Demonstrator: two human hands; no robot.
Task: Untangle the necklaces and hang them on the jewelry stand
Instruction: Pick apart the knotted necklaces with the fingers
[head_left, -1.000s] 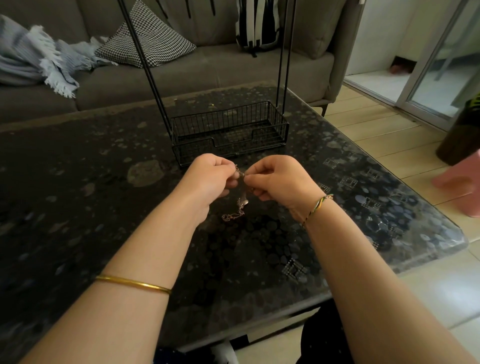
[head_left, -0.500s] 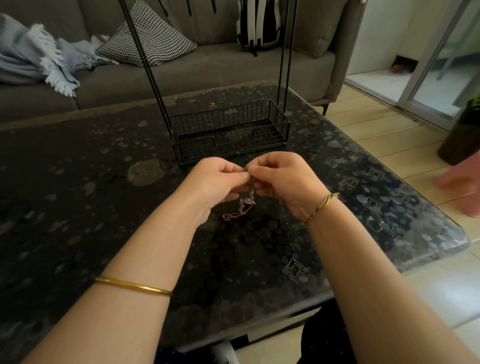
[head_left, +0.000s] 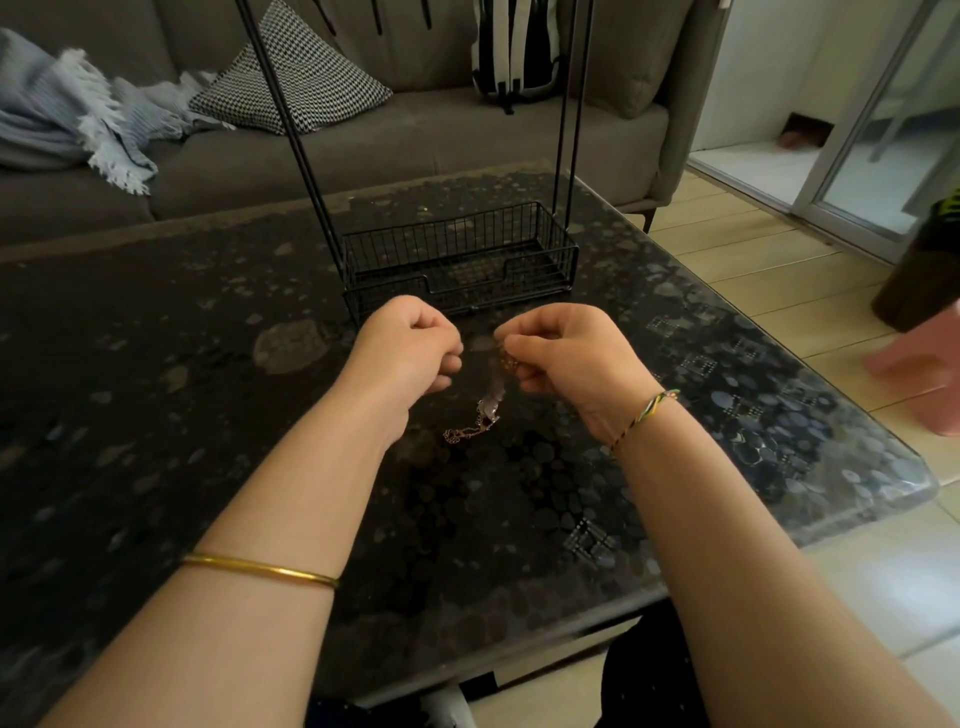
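Thin metal necklaces (head_left: 487, 410), likely light, limp and snag-prone, dangle from the right hand's (head_left: 566, 358) pinching fingers (head_left: 522, 345); left hand (head_left: 410, 348) curled, grip unclear.

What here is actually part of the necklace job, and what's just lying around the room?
Part of the job: the tangled necklaces, pinched by the right hand; the left hand, curled beside them; the jewelry stand on the table.

Just lying about: the checked cushion, blue blanket and striped backpack, all on the sofa; a pink stool on the floor.
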